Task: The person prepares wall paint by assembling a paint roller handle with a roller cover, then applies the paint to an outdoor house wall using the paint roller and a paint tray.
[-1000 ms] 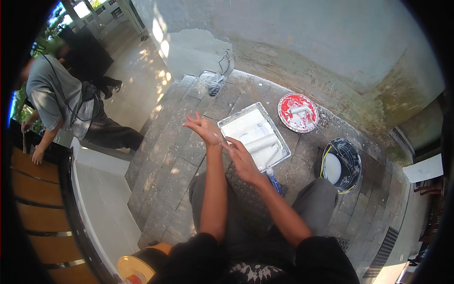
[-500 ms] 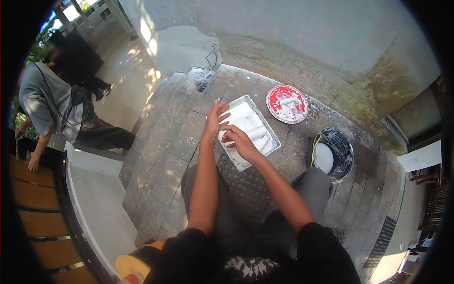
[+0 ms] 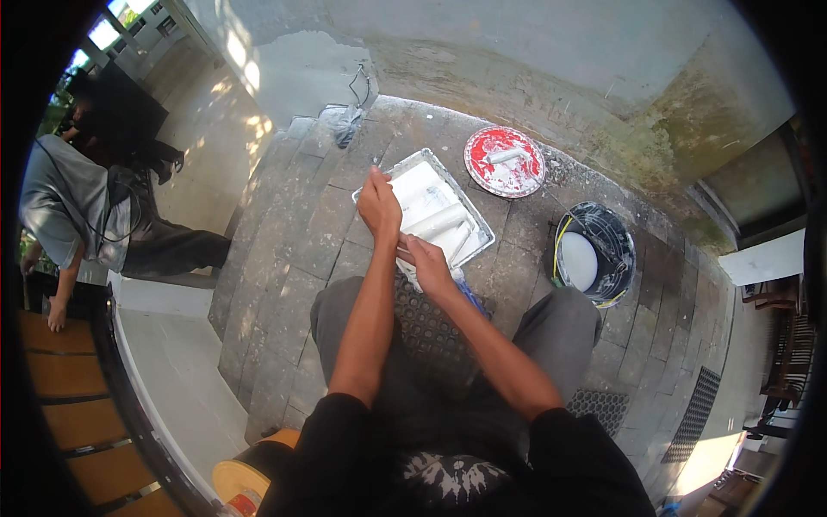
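Note:
In front of me, over the near side of a paint tray (image 3: 481, 226), my left hand (image 3: 379, 207) is curled closed, its fingers partly turned from view. My right hand (image 3: 428, 265) is closed, with its fingertips against my left wrist. White paint coats the rectangular tray, and a long white piece, perhaps a roller (image 3: 441, 221), lies across it. A blue and white item (image 3: 472, 298) shows just below my right hand, too hidden to name.
Beyond the tray lies a red, paint-smeared lid (image 3: 517, 183) bearing a white roller-like piece (image 3: 506, 156). A dark bucket (image 3: 618, 250) holding something white stands to the right. A plastic bag (image 3: 342, 126) lies near the wall. At far left, a person (image 3: 73, 202) leans over brown slats (image 3: 65, 379).
My left hand has gone from spread fingers to curled closed. My right fingers have moved from beside the left hand down to its wrist. The view has shifted slightly.

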`<state>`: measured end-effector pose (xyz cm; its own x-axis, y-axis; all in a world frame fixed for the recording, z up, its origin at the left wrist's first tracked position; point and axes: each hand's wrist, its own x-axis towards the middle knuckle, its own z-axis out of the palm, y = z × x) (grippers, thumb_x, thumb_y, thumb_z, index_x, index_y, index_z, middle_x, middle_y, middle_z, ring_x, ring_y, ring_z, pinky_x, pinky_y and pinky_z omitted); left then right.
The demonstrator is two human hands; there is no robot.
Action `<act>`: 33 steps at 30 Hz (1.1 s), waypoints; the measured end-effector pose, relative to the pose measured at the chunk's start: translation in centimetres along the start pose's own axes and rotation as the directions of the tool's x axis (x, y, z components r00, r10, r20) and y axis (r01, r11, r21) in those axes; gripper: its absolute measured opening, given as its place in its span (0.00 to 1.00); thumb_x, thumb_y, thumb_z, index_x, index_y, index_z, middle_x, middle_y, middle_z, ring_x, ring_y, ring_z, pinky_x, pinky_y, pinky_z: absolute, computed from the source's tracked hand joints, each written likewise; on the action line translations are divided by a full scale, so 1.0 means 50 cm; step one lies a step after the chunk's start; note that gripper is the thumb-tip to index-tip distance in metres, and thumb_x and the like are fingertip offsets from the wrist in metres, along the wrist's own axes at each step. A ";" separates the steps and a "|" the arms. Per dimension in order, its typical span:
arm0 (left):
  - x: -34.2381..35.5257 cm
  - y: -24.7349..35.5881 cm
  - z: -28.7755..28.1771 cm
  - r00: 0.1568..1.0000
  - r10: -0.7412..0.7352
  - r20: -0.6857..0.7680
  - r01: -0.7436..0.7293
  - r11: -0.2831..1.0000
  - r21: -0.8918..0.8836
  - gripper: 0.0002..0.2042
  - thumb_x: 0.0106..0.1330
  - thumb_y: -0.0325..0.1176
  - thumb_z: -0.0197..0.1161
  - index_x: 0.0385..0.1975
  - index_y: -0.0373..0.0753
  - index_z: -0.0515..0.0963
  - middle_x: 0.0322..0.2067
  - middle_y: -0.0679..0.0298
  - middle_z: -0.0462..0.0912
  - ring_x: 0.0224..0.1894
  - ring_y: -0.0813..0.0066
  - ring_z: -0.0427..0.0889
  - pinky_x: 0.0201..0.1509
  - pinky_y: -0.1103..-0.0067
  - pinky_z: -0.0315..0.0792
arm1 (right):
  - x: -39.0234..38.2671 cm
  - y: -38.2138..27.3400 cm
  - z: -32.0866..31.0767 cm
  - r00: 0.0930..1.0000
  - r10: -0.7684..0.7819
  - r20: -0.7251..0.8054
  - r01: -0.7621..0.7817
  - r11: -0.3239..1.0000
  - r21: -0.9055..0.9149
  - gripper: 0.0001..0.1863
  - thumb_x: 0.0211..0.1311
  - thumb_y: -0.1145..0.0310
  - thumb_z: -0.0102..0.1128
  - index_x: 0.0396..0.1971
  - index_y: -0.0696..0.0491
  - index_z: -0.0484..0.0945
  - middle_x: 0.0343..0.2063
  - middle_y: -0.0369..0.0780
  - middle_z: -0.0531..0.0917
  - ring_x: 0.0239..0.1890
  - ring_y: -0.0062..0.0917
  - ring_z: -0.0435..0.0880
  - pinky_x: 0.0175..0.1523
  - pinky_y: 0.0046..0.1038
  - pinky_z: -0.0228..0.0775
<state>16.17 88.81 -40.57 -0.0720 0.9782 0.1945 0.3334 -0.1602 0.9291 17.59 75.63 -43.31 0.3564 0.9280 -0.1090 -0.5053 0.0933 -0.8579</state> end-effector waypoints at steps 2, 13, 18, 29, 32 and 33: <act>0.059 -0.021 -0.041 0.993 -0.116 -0.019 0.115 0.993 -0.031 0.26 0.70 0.49 0.38 0.30 0.32 0.78 0.22 0.54 0.80 0.28 0.61 0.79 0.38 0.70 0.70 | -0.032 0.009 -0.018 0.991 0.102 0.088 -0.063 0.928 -0.368 0.22 0.63 0.58 0.49 0.44 0.63 0.75 0.40 0.49 0.80 0.43 0.32 0.79 0.52 0.30 0.67; 0.110 0.004 -0.106 0.925 -0.252 0.284 0.336 0.891 -0.304 0.28 0.70 0.54 0.35 0.38 0.35 0.76 0.31 0.62 0.78 0.33 0.74 0.75 0.36 0.77 0.69 | -0.159 0.155 -0.287 0.844 0.129 -0.520 -0.527 0.020 -0.850 0.28 0.57 0.60 0.56 0.53 0.58 0.58 0.50 0.60 0.68 0.49 0.54 0.72 0.53 0.45 0.65; 0.114 0.022 -0.078 0.922 -0.271 0.275 0.356 0.873 -0.332 0.30 0.69 0.55 0.34 0.36 0.34 0.77 0.29 0.61 0.78 0.32 0.73 0.76 0.35 0.77 0.70 | -0.148 0.192 -0.320 0.836 0.207 -0.507 -0.505 -0.071 -0.860 0.30 0.61 0.60 0.51 0.59 0.52 0.51 0.44 0.57 0.74 0.46 0.52 0.75 0.51 0.47 0.66; 0.133 -0.025 -0.095 0.888 -0.274 0.369 0.377 0.893 -0.246 0.25 0.66 0.51 0.44 0.35 0.33 0.78 0.27 0.59 0.80 0.29 0.73 0.76 0.33 0.77 0.71 | -0.115 0.102 -0.243 0.890 0.284 -0.356 -0.281 -0.273 -0.920 0.36 0.65 0.56 0.45 0.67 0.43 0.38 0.33 0.54 0.80 0.36 0.51 0.80 0.43 0.48 0.70; 0.125 -0.057 -0.075 0.839 -0.252 0.482 0.305 0.952 -0.032 0.21 0.62 0.48 0.51 0.36 0.33 0.78 0.28 0.57 0.81 0.31 0.71 0.78 0.38 0.76 0.71 | -0.116 0.121 -0.262 0.881 0.305 -0.361 -0.293 -0.246 -0.924 0.34 0.65 0.57 0.45 0.65 0.46 0.42 0.32 0.55 0.80 0.36 0.51 0.80 0.43 0.49 0.70; 0.119 -0.058 -0.068 0.831 -0.223 0.509 0.256 0.967 0.004 0.21 0.60 0.47 0.53 0.37 0.32 0.78 0.29 0.56 0.82 0.33 0.69 0.79 0.40 0.76 0.71 | -0.116 0.127 -0.262 0.871 0.322 -0.372 -0.308 -0.231 -0.923 0.32 0.64 0.58 0.46 0.64 0.47 0.45 0.33 0.55 0.80 0.37 0.51 0.80 0.44 0.49 0.69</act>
<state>11.58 94.65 -41.05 0.3447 0.9160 -0.2052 0.3079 0.0962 0.9465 22.59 66.09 -54.73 0.4395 0.7040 -0.5579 0.7324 -0.6404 -0.2312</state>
